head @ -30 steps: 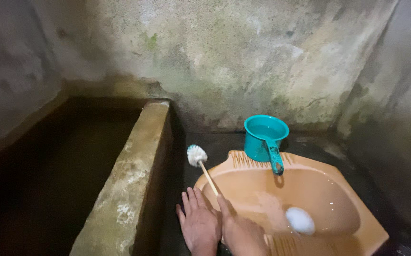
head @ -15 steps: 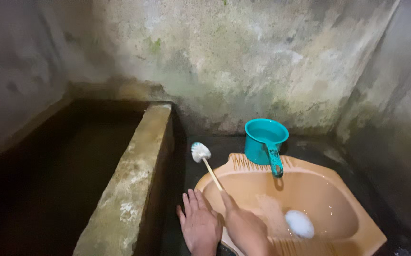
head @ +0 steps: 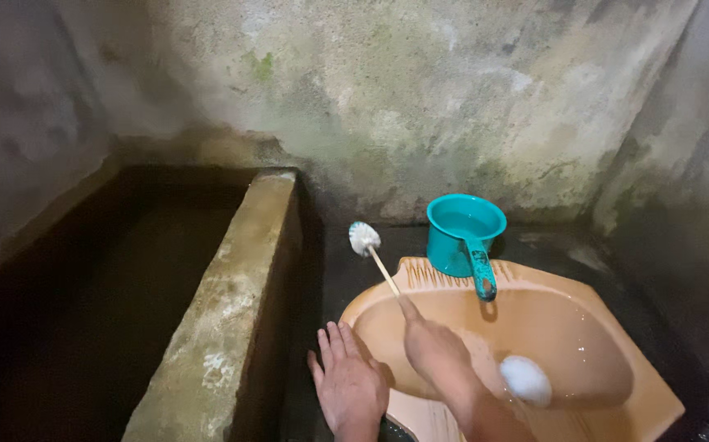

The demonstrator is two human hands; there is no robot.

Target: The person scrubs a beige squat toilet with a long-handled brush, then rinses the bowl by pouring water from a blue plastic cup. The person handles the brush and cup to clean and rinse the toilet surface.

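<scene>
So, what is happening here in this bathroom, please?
A person crouches over an orange ceramic squat toilet pan set in the dark wet floor. The right hand holds a white-bristled toilet brush with a pale handle, its head raised over the floor beside the pan. The left hand rests flat at the pan's edge. A teal plastic water dipper stands on the pan's far rim.

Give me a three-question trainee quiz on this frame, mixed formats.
1. True or false: the teal water dipper lies tipped over on the floor.
2. Which hand holds the toilet brush? A) left B) right C) neither
3. Fill in: the left hand rests flat beside the rim of the orange ____.

Key:
1. False: it stands upright, its handle over the squat toilet pan.
2. B: the right hand has a grip on the handle, bristles raised away from the pan.
3. squat toilet pan
</scene>
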